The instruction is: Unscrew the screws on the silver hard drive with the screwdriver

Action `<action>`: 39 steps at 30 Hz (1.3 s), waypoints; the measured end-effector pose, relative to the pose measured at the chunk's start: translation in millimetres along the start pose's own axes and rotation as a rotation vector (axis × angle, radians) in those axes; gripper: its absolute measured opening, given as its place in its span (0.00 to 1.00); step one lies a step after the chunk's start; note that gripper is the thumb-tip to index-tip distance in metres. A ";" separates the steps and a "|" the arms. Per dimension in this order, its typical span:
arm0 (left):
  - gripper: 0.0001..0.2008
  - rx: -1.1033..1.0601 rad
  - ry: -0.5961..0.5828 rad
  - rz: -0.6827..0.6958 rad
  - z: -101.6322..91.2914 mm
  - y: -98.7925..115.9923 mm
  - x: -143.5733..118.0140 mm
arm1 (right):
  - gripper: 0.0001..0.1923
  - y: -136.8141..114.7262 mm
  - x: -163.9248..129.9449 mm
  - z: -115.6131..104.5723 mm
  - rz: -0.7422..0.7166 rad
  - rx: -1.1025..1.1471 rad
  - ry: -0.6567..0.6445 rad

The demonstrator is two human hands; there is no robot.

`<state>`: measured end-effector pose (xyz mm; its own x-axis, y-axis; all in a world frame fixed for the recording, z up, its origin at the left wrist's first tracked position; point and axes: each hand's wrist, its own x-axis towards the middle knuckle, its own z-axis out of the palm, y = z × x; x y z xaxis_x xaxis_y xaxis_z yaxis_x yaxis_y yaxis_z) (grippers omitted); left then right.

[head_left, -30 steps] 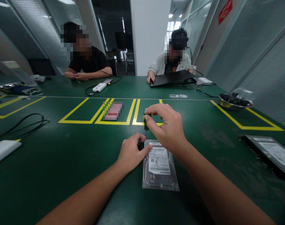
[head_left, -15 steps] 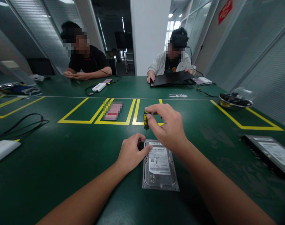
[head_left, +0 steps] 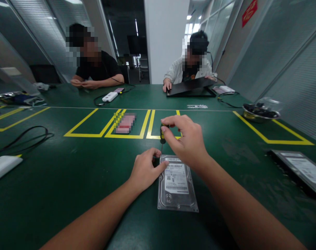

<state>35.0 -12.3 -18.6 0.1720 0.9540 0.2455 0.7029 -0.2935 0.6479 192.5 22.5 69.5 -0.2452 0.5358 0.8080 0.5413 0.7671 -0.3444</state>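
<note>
Indoors, glass-walled room, green yellow-taped table (head_left: 69, 173); left hand (head_left: 144, 170) steadying hard drive (head_left: 177, 184), right hand (head_left: 186, 140) pinching screwdriver (head_left: 162, 133)

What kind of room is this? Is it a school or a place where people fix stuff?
Probably an electronics workshop in an office building. A long green table has yellow taped boxes, a hard drive lies under a small screwdriver, and glass walls with blinds line the sides.
</note>
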 end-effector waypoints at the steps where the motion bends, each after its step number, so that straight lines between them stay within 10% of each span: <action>1: 0.12 -0.004 0.001 0.000 0.2 0.0 -0.1 | 0.04 0.1 -0.2 -0.2 0.005 0.001 -0.002; 39: 0.14 -0.047 -0.030 -0.044 0.2 -0.6 1.2 | 0.08 -1.9 0.9 -3.1 -0.028 -0.064 -0.019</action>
<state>34.9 -11.0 -18.8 0.1628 0.9672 0.1951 0.6772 -0.2534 0.6908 193.7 20.4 72.3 -0.2756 0.5214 0.8076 0.5842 0.7580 -0.2900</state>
